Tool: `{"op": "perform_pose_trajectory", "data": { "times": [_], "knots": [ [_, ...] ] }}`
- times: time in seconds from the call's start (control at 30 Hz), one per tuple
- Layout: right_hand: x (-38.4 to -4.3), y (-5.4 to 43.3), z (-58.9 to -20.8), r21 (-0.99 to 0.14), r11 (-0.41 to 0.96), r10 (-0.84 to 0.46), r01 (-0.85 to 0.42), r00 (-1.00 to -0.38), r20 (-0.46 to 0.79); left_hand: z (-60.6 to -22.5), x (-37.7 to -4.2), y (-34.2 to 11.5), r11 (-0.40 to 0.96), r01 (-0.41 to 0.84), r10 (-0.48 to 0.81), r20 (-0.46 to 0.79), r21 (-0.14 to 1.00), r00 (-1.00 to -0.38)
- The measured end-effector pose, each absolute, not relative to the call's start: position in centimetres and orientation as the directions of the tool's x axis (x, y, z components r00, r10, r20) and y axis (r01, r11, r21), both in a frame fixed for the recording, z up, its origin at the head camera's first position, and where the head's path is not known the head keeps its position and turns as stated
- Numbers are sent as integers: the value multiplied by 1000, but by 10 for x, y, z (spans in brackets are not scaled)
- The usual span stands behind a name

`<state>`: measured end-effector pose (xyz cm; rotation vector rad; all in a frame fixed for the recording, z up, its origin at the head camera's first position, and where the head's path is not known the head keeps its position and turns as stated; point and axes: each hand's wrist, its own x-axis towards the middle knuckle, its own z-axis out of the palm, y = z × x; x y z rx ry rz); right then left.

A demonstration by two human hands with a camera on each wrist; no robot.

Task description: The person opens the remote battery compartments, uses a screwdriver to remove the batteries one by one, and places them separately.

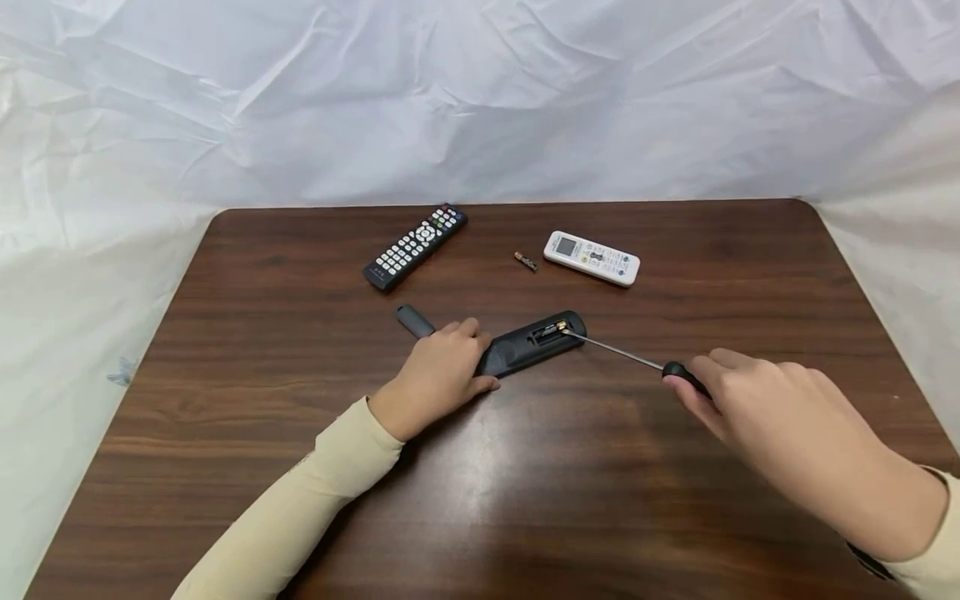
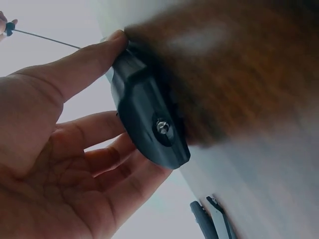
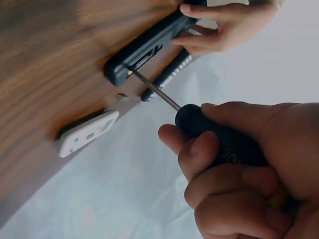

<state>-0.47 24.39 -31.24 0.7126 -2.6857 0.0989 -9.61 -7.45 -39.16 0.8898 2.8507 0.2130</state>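
A black remote control (image 1: pixel 517 348) lies face down in the middle of the table, its battery compartment uncovered. Inside sits a battery (image 1: pixel 551 331). My left hand (image 1: pixel 438 367) grips the remote's near-left end; the left wrist view shows thumb and fingers on opposite sides of that end (image 2: pixel 144 104). In my right hand (image 1: pixel 795 433) is a screwdriver, its dark handle (image 3: pixel 214 132) wrapped by the fingers. The thin metal shaft (image 1: pixel 618 352) reaches leftward, with the tip at the battery's right end. A dark battery cover (image 1: pixel 414 320) lies just beyond the left hand.
Farther back, another black remote with white buttons (image 1: pixel 416 247) lies at an angle. A loose battery (image 1: pixel 526 261) is to its right, beside a white remote with a small screen (image 1: pixel 592 258). White sheeting (image 1: pixel 480 100) hangs along the table's back edge.
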Motion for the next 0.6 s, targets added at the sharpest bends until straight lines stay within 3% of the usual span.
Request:
{"op": "perform_pose_trajectory", "data": {
  "times": [0.23,0.53,0.6],
  "knots": [
    [8,234,-320,135,833,-524,-536,-689,500,-390,-94,-73,804,572,587,-66,166,-807],
    [12,231,-320,171,797,-563,-580,-609,559,-388,-91,-74,803,577,587,-33,147,-809],
    [11,232,-320,150,798,-555,-584,-614,561,-389,-91,-74,800,583,591,-22,140,-806]
  ]
}}
